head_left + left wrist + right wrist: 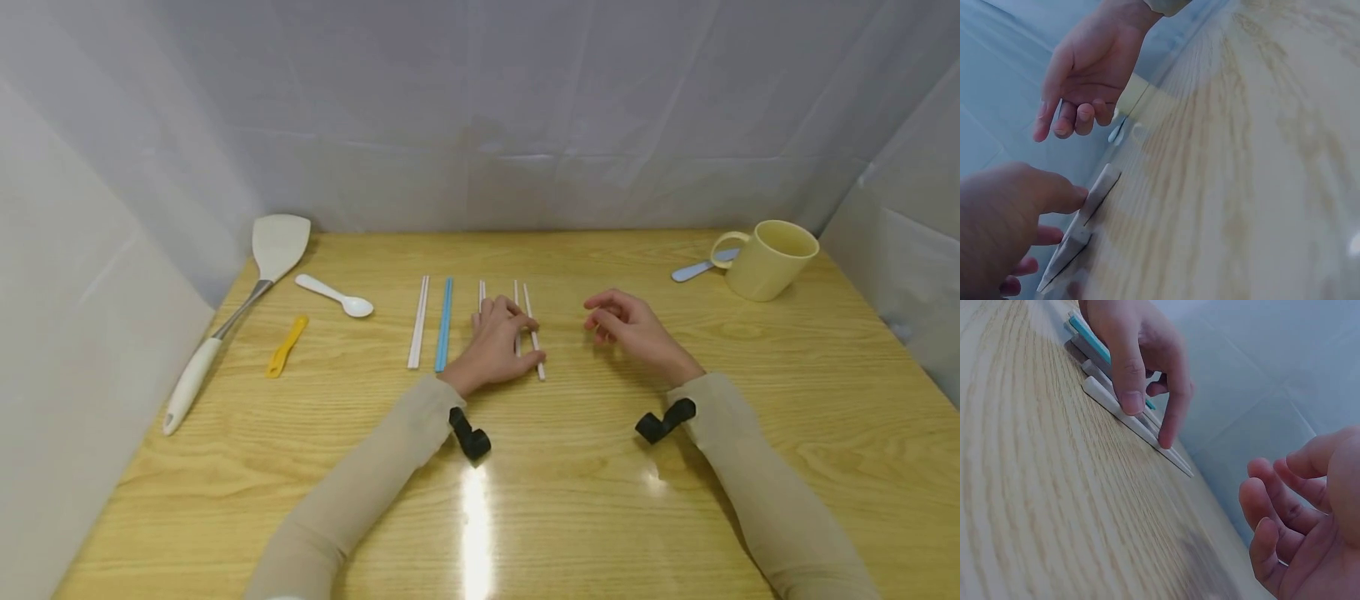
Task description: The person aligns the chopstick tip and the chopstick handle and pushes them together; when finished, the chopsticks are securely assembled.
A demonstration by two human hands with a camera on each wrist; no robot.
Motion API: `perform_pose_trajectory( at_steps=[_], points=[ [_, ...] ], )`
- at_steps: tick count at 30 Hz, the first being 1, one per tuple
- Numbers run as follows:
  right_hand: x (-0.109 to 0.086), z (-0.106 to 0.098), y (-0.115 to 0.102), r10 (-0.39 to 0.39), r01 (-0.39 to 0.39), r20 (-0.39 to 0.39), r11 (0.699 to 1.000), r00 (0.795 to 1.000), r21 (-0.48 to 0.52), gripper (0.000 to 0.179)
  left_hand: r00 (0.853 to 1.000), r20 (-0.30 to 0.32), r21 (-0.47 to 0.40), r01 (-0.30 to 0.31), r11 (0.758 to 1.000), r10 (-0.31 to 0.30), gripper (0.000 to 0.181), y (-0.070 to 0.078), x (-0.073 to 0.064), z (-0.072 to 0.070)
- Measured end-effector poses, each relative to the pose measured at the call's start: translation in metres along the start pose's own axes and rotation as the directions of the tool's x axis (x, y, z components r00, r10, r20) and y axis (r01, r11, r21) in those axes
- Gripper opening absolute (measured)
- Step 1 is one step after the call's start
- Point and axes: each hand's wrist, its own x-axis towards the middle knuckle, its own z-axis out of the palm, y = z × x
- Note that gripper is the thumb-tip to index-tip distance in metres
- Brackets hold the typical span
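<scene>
My left hand [495, 342] reaches over the right end of a row of chopsticks. Its thumb and index finger touch the rightmost pale chopstick [536, 340], which lies slightly slanted on the table; the right wrist view shows both fingertips on that chopstick [1102, 397]. Another pale chopstick [516, 293] lies just left of it, partly covered by the hand. Further left are a pale pair [482, 287], mostly hidden under the fingers, a blue pair [444, 325] and a pinkish-white pair [418, 325]. To the right, my right hand [626, 325] hovers with loosely curled fingers, holding nothing.
On the left of the wooden table [570, 500] lie a white-handled spatula [281, 246], a white spoon [337, 296] and a small yellow utensil [287, 346]. A yellow mug [768, 267] stands at the back right, partly over a light blue utensil [692, 272]. Pale sheeting [465, 108] hangs behind.
</scene>
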Motion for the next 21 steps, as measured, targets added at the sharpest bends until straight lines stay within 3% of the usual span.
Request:
perform_pose_trajectory(
  at_steps=[12, 21],
  points=[
    [-0.003, -0.006, -0.005, -0.095, 0.090, -0.038, 0.989, 0.995, -0.117, 0.024, 0.996, 0.075, 0.033, 0.046, 0.998, -0.049, 0.042, -0.004, 0.001, -0.006],
    [-0.005, -0.015, -0.005, -0.100, 0.091, -0.068, 0.989, 0.993, -0.118, 0.026, 0.992, 0.112, 0.058, 0.059, 0.997, -0.065, 0.042, -0.001, 0.000, -0.010]
  ],
)
